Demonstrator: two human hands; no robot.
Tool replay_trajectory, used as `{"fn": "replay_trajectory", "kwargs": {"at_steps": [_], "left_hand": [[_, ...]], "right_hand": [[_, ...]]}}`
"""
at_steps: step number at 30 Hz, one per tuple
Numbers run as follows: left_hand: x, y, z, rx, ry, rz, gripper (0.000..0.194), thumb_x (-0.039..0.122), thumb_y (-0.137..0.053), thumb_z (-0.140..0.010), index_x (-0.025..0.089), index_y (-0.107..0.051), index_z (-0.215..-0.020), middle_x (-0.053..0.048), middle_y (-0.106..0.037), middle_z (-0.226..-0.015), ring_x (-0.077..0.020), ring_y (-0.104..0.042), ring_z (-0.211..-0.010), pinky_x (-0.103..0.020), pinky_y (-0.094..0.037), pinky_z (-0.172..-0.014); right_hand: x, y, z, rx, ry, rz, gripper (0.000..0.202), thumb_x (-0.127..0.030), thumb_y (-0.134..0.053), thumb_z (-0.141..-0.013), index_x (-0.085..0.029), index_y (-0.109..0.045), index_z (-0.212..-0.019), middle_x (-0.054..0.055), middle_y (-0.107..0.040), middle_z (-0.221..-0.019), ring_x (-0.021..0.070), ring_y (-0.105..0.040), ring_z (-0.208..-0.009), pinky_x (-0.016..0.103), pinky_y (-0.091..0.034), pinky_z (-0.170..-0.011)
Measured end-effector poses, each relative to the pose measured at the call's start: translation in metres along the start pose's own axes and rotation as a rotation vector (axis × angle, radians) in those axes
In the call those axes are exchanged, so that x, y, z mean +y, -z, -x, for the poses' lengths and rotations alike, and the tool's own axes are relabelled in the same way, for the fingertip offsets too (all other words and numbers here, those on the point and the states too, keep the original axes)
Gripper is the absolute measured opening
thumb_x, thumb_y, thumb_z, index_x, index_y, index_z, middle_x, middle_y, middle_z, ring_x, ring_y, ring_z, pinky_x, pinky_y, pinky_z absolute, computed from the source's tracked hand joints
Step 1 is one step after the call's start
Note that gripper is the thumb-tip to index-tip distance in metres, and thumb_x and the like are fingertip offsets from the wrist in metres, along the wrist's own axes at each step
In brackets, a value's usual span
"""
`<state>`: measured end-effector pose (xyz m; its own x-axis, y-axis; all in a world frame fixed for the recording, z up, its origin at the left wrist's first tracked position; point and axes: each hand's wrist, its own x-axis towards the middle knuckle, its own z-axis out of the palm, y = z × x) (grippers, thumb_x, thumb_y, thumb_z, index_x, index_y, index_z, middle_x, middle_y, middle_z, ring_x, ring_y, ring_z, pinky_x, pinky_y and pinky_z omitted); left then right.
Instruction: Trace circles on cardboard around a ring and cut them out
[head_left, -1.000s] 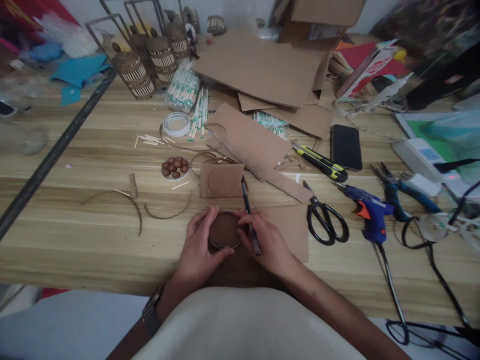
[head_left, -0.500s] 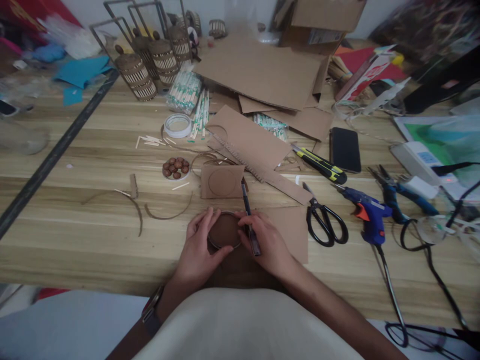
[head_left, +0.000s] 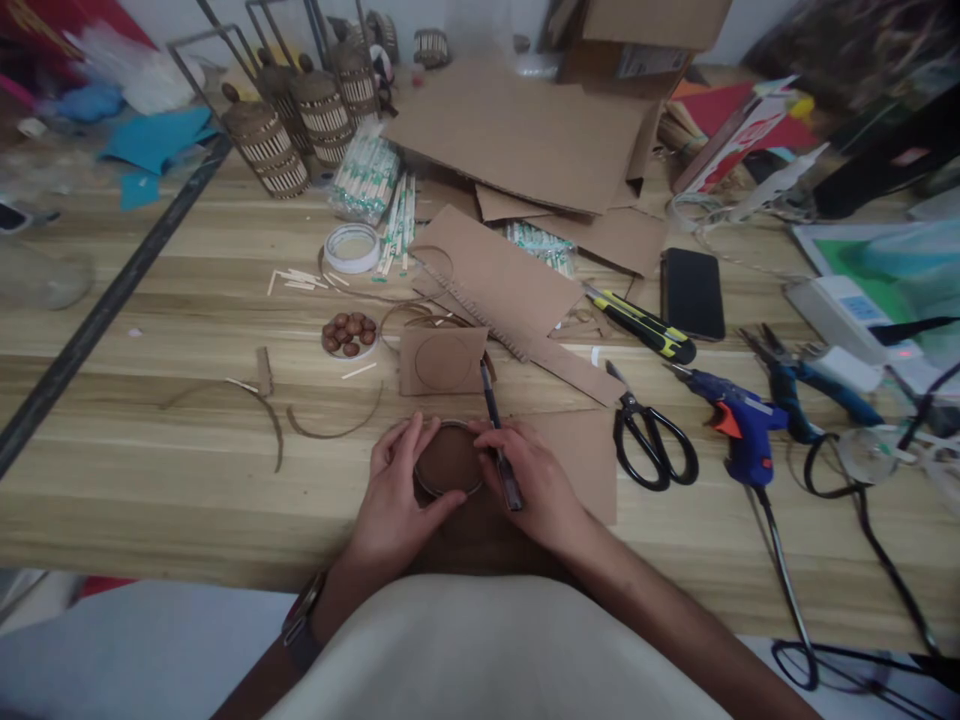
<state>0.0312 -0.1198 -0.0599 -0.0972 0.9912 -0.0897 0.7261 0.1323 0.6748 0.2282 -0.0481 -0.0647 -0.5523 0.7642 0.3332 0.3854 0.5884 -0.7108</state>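
Wood-grain worktop below a whitish wall, crowded along the far side. At far left, several cylindrical lantern-like models with striped sides and tall square frames; to their right, a plastic-wrapped bundle of sticks, then a wide pile of cardboard sheets. Nearer, left of centre, a white tape roll flat on the wood, and nearer than that, a small round dish full of brown balls, with curved brown strips lying to its near left. At near centre, between both hands, a pale-rimmed round piece with a brown middle; open ring or solid disc, impossible to tell. Around its left edge, left hand in a curved hold, fingers at the left rim and thumb along the near one. At its right edge, right hand closed round a slanting black pen, far end by the right edge of a cardboard rectangle with a drawn circle. Beneath the right hand, partly covered, a larger flat cardboard piece. Farther right, black-handled scissors, a yellow-and-black utility knife beside a dark phone, then a blue glue gun and blue-handled pliers.
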Motion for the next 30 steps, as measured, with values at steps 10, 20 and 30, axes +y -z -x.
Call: {"fn": "replay_trajectory", "kwargs": {"at_steps": [10, 20, 30], "left_hand": [[-0.001, -0.004, 0.000, 0.027, -0.043, -0.019, 0.096, 0.027, -0.078, -0.081, 0.026, -0.021, -0.159, -0.009, -0.064, -0.148, -0.0351, -0.044, -0.143, -0.060, -0.038, -0.117], [-0.001, -0.007, 0.000, 0.060, -0.066, -0.024, 0.102, 0.027, -0.079, -0.079, 0.026, -0.019, -0.161, -0.009, -0.066, -0.145, -0.0358, -0.043, -0.144, -0.061, -0.036, -0.118], [0.001, -0.006, -0.002, 0.055, -0.022, 0.005, 0.097, 0.030, -0.082, -0.076, 0.021, -0.029, -0.157, -0.010, -0.067, -0.145, -0.0385, -0.039, -0.145, -0.062, -0.030, -0.121]], "right_hand": [[0.003, 0.000, 0.003, 0.035, -0.018, -0.052, 0.031, -0.005, -0.053, -0.092, -0.028, -0.059, -0.113, 0.010, -0.077, -0.117, 0.0279, -0.072, -0.110, 0.045, -0.059, -0.090], [0.000, 0.005, 0.001, 0.031, -0.001, -0.017, 0.027, -0.008, -0.053, -0.094, -0.026, -0.063, -0.112, 0.010, -0.078, -0.111, 0.0299, -0.072, -0.106, 0.047, -0.059, -0.087], [-0.028, 0.042, -0.002, 0.243, -0.009, -0.081, 0.038, -0.055, -0.044, -0.108, -0.029, -0.070, -0.116, 0.005, -0.075, -0.096, 0.0221, -0.073, -0.088, 0.034, -0.059, -0.077]]}}
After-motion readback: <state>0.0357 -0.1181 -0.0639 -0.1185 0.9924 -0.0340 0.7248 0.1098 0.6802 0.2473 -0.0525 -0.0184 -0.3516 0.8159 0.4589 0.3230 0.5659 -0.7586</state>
